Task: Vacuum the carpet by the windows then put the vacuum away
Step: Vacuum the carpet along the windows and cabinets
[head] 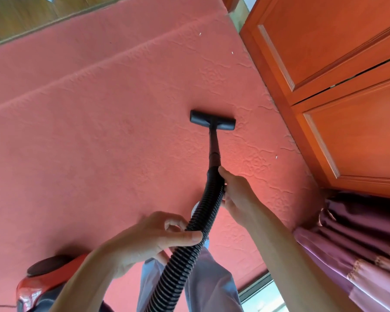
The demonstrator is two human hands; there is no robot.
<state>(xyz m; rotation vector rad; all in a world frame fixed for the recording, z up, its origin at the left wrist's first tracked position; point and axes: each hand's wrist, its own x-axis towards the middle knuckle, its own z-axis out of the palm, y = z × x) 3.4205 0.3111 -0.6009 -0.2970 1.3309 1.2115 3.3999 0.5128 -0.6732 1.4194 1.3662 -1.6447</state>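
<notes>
The black floor nozzle (212, 120) lies flat on the red patterned carpet (99, 131), near the wooden cabinet. A thin wand (214, 149) runs back from it to the ribbed black hose (203, 212). My right hand (236, 194) grips the hose's upper end where it meets the wand. Lower down, my left hand (158, 237) holds the hose between thumb and fingers. The red vacuum body (45, 280) sits on the carpet at the lower left, partly hidden by my left arm.
An orange wooden cabinet (338, 86) borders the carpet on the right. A purple curtain (358, 239) hangs at the lower right above a window frame (257, 287). Wooden floor (20, 16) shows past the carpet's far edge. Small white specks (232, 53) dot the carpet.
</notes>
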